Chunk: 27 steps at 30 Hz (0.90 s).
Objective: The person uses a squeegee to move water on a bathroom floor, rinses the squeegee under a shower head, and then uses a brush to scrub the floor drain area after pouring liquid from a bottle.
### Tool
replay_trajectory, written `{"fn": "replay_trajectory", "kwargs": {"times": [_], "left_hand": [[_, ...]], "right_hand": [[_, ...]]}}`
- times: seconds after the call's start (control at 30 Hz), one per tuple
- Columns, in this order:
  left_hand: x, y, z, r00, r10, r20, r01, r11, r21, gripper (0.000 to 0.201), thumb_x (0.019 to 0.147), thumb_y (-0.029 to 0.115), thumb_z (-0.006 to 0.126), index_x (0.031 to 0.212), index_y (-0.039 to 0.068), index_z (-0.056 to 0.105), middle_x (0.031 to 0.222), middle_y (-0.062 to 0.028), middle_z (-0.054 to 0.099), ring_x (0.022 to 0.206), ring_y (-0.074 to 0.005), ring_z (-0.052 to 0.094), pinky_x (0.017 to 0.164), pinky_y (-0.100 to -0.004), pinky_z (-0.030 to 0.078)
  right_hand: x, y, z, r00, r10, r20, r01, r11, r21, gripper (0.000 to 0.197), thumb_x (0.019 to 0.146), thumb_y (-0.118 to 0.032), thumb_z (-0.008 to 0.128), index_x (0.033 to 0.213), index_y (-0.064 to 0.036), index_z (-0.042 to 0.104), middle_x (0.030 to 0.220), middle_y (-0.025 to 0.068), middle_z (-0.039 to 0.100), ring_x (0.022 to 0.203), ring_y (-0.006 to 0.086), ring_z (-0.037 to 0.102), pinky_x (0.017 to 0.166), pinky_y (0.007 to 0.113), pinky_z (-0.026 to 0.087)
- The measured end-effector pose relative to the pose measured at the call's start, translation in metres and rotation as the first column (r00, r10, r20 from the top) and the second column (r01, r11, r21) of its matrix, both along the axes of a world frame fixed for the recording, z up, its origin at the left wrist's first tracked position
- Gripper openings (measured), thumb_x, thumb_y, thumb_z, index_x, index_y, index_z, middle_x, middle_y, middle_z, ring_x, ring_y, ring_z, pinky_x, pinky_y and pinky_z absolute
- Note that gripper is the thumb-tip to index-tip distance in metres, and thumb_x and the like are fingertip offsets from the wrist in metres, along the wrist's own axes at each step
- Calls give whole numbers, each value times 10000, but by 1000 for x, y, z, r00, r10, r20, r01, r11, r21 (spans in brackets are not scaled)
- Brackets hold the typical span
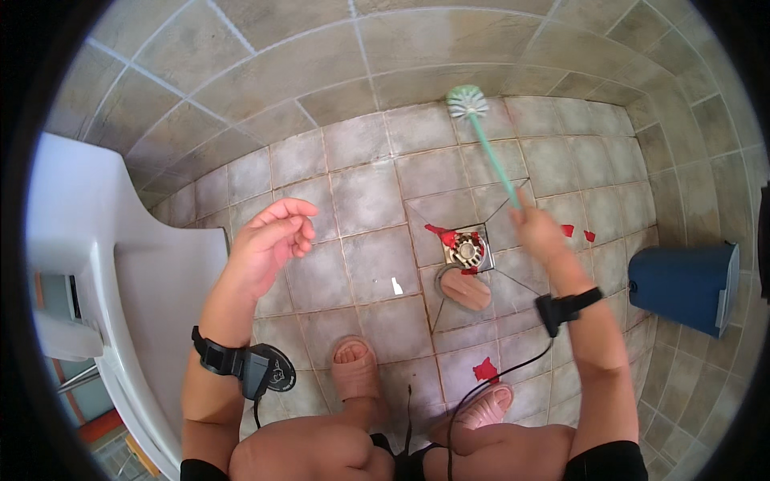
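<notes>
My right hand (537, 228) is closed round the end of a pale green toilet brush handle (493, 156). The round bristle head (467, 102) is at the far edge of the floor, where it meets the tiled wall. Held over the floor at left, my left hand (279, 236) has its fingers loosely curled and apart, with nothing in them. Below my right hand lies a square floor drain (468, 248) with a round grate and red scraps on it. Beside its near edge is an oval, brownish piece with a grey rim (464, 289).
Several red scraps (485, 369) lie on the tiles, and a white scrap (396, 285) is near the middle. A blue bin (682, 284) stands at the right wall. White sanitary ware (168, 264) fills the left. My feet wear pink slippers (353, 369). A black cable (489, 377) hangs from my right wrist strap.
</notes>
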<state>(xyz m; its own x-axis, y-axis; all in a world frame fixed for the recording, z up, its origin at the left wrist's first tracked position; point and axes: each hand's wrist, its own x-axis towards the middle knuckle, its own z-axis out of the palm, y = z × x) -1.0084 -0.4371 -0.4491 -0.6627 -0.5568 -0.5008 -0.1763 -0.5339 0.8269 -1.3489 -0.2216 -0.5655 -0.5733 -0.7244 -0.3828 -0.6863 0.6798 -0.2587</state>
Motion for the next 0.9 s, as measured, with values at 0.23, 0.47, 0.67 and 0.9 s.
{"fn": "replay_trajectory", "kwargs": {"times": [0.23,0.47,0.67,0.9], "left_hand": [[-47,13,0,993,-117,10,117,993,27,159,867,116,497,987,40,568,770,-24,568,680,-105,515,622,-230,407],[-55,28,-1,994,-107,-15,107,994,7,163,863,105,492,991,34,564,772,-30,572,662,-110,519,607,-233,409],[-17,16,4,999,-3,44,3,1000,1,165,864,112,484,984,37,567,774,-28,577,666,-106,521,614,-231,407],[-45,21,1,997,-62,41,63,998,-21,157,866,113,477,977,29,550,757,-42,569,631,-117,529,582,-237,415]], "right_hand": [[41,-5,3,988,152,-14,-152,988,13,480,881,-334,452,1318,-160,356,779,182,628,729,363,610,646,471,474],[-26,-5,8,991,57,-119,-49,997,64,423,910,-371,359,1282,-178,413,874,170,637,784,336,622,682,461,480],[-96,45,1,882,-452,133,470,862,-189,421,905,-278,416,1283,-93,396,865,223,619,739,334,626,663,430,494],[55,-32,-26,940,-232,248,248,968,-33,562,861,-279,466,1330,-22,291,861,265,606,805,408,597,709,474,478]]}}
